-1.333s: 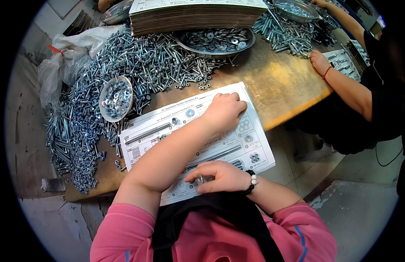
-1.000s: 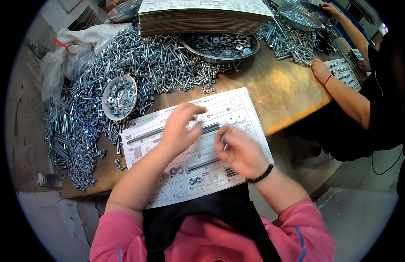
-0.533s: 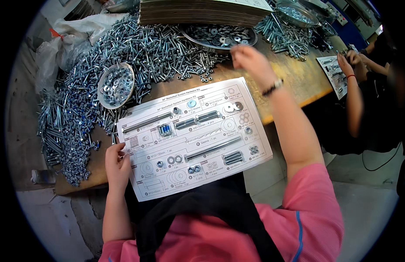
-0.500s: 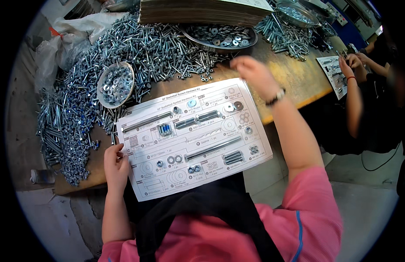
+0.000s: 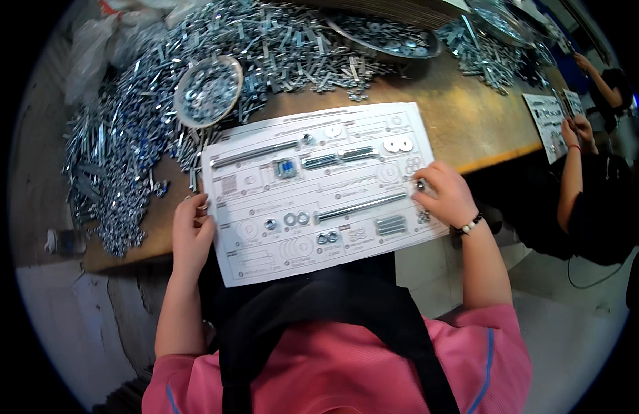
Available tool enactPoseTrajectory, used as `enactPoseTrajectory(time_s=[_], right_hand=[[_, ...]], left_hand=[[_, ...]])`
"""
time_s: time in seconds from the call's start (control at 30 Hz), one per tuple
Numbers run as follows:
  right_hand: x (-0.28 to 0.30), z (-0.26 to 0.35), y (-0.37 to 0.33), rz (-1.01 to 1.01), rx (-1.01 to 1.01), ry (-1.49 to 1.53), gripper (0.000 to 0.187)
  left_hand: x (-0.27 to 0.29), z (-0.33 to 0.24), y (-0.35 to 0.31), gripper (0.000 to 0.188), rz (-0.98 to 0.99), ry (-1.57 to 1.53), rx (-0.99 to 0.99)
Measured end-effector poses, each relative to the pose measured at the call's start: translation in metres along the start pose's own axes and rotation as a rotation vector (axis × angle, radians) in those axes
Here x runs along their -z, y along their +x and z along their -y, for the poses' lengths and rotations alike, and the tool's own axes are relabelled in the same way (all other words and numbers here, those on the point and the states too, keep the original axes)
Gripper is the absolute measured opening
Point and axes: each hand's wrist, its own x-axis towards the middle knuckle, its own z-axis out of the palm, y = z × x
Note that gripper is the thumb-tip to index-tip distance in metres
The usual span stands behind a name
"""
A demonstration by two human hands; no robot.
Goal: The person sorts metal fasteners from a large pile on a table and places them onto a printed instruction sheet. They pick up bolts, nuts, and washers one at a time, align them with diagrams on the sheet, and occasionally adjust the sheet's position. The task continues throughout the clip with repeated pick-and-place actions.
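Note:
My left hand (image 5: 193, 231) pinches the left edge of a white printed sheet (image 5: 254, 272) that slopes over the table's front edge. At the sheet's right side is my right hand (image 5: 447, 198), thumb and forefinger closed around a small dark nut (image 5: 420, 185). On the sheet lie a long rod-like bolt (image 5: 256, 154), another long bolt (image 5: 361, 208), thick bolts (image 5: 338, 157), short bolts with blue on them (image 5: 285, 168), large flat washers (image 5: 398, 145), a bundle of bolts (image 5: 390, 225) and a pair of nuts (image 5: 327, 238).
A large heap of loose bolts (image 5: 147, 110) covers the table's left and back. A bowl (image 5: 238, 77) of washers rests on it. Behind stands a metal pan (image 5: 374, 51) of washers. At the right, a person's hands (image 5: 576, 130) are at another sheet (image 5: 542, 114).
My right hand has come down from beside the washer pan to the sheet's right edge and closed at a nut. My left hand stays on the left edge. The whole view has shifted.

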Motion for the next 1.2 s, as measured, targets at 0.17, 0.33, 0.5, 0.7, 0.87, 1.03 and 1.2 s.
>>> enactPoseTrajectory(time_s=[0.17,0.33,0.5,0.7,0.87,1.03,1.2], right_hand=[[0.005,-0.003,-0.032,-0.237,-0.309,0.175,0.029],[-0.014,-0.003,-0.057,-0.194,-0.323,0.077,0.031],[-0.022,-0.008,-0.060,-0.253,-0.318,0.078,0.028],[-0.024,-0.017,-0.064,-0.249,-0.497,0.500,0.030],[-0.024,-0.031,-0.076,-0.308,-0.557,1.143,0.034],[-0.011,-0.081,-0.097,-0.431,-0.630,1.243,0.034],[0.003,-0.126,-0.115,-0.747,-0.670,1.438,0.033]], left_hand=[[0.003,0.001,-0.006,0.039,0.101,-0.205,0.135],[0.011,-0.005,-0.003,0.039,0.131,-0.437,0.322],[0.013,-0.012,-0.003,0.046,0.091,-0.601,0.369],[0.020,-0.022,0.002,0.045,0.123,-0.702,0.411],[0.014,-0.043,0.006,0.045,0.173,-0.708,0.416],[-0.017,-0.060,0.016,0.046,0.287,-0.728,0.409],[-0.061,-0.090,0.033,0.047,0.472,-0.774,0.389]])
